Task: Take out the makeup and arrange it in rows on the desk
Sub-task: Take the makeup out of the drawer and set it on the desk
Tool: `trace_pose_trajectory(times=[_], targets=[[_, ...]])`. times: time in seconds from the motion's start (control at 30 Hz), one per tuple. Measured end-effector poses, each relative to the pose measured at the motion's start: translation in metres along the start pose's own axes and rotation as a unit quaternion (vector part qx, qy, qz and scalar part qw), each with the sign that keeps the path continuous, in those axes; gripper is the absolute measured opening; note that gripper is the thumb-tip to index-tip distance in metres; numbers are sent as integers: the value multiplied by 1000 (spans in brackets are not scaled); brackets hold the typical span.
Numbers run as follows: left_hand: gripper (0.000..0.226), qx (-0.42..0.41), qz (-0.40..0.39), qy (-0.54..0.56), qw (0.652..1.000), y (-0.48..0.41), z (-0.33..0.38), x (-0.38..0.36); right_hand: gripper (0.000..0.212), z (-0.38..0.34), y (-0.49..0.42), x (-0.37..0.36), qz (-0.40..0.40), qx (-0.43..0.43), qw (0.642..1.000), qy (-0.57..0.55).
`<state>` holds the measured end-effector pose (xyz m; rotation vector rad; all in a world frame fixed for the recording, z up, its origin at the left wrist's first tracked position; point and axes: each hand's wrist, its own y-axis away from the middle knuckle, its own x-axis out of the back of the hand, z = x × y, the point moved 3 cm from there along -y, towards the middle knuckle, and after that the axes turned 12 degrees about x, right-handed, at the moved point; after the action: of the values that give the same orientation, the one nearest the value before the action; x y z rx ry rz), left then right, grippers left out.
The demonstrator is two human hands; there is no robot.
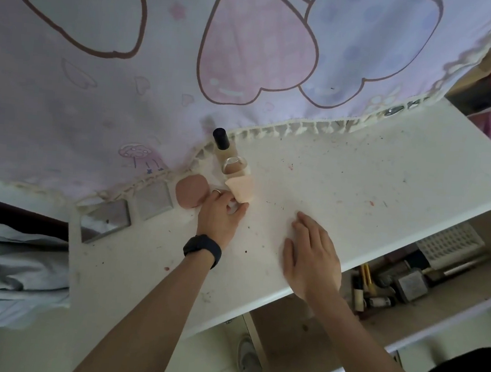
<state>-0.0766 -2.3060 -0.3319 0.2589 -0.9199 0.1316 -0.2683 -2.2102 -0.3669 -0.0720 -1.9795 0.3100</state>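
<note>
On the white desk (pixel 357 178), along the fringed curtain edge, lies a row of makeup: two square mirrored compacts (pixel 105 221) (pixel 153 201), a round pink puff (pixel 191 193), a peach wedge sponge (pixel 240 190) and a clear bottle with a black cap (pixel 225 151). My left hand (pixel 221 216), with a black wristband, has its fingers curled round a small pale item just below the sponge; what it is stays hidden. My right hand (pixel 310 256) lies flat and open on the desk near the front edge, holding nothing.
A heart-printed curtain (pixel 189 62) hangs over the back of the desk. Below the desk's right edge an open drawer (pixel 450 307) holds several brushes, tubes, a grey box and a white basket (pixel 450 243). Grey fabric (pixel 8 269) lies left.
</note>
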Motion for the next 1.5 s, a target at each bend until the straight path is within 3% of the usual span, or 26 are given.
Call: trace_pose_trajectory(times=[0.2,0.43,0.57,0.67,0.77,0.87,0.97,1.07,1.27,1.37,1.5], targets=[[16,33,2,30,999,3,3,-1,44,-3,-1,3,-21,0,1000,0],[45,144,16,38,989,43,-4,-13,42,0,-2,6,-30,25,999,-20],[30,4,21,-84,996,100,4,-23,43,9,19,22,-65,77,994,-30],[29,-138,12,-91,986,148,9,-38,33,29,61,45,-42,80,994,-58],[37,-251,-18,-69,965,196,18,-58,17,65,109,72,3,32,997,-66],[41,-294,-116,-116,942,231,30,-91,19,108,143,90,-58,-56,997,1],[54,-187,-232,-210,931,232,37,-131,37,142,151,102,-195,-134,969,70],[71,-74,-252,-262,929,214,43,-157,35,159,134,105,-267,-151,947,91],[73,-102,-131,-323,932,194,36,-195,54,180,99,86,-358,-171,906,145],[59,-117,-133,-322,930,195,29,-204,67,181,88,74,-391,-196,891,124],[58,-123,-171,-352,912,196,32,-200,62,179,87,62,-396,-219,881,141]])
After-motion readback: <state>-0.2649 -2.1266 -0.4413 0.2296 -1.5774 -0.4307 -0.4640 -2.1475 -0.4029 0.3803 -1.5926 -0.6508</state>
